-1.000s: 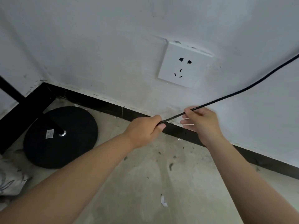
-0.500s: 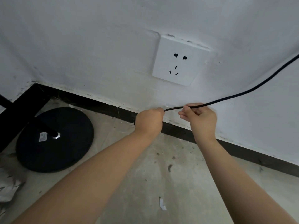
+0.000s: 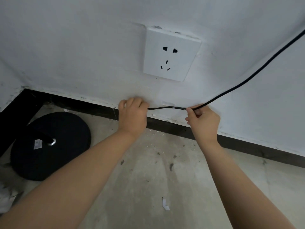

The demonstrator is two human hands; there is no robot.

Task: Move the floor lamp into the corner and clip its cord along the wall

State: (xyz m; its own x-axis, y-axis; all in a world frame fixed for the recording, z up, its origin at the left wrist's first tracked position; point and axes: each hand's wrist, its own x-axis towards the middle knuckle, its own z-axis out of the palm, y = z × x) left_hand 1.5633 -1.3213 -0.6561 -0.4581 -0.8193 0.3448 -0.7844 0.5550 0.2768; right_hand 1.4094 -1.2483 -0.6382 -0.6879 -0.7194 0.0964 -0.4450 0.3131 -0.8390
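The floor lamp's round black base point(image 3: 49, 146) rests on the floor in the corner at the left, its pole foot ringed in silver. A thin black cord point(image 3: 247, 78) comes down from the upper right along the white wall. My left hand point(image 3: 132, 115) is closed around the cord just above the dark skirting. My right hand point(image 3: 203, 120) pinches the cord a short way to the right. The stretch between my hands lies against the wall over a small clear clip point(image 3: 168, 104), below the socket.
A white wall socket point(image 3: 171, 53) sits above my hands. Black skirting point(image 3: 255, 148) runs along the wall's foot and turns at the corner. The concrete floor carries dirt specks and a white paper scrap point(image 3: 165, 204). Crumpled pale material point(image 3: 6, 195) lies at the far left.
Both hands have moved forward and apart, bringing the cord from mid-air down against the wall just above the skirting. The stretch between them is now longer and nearly level.
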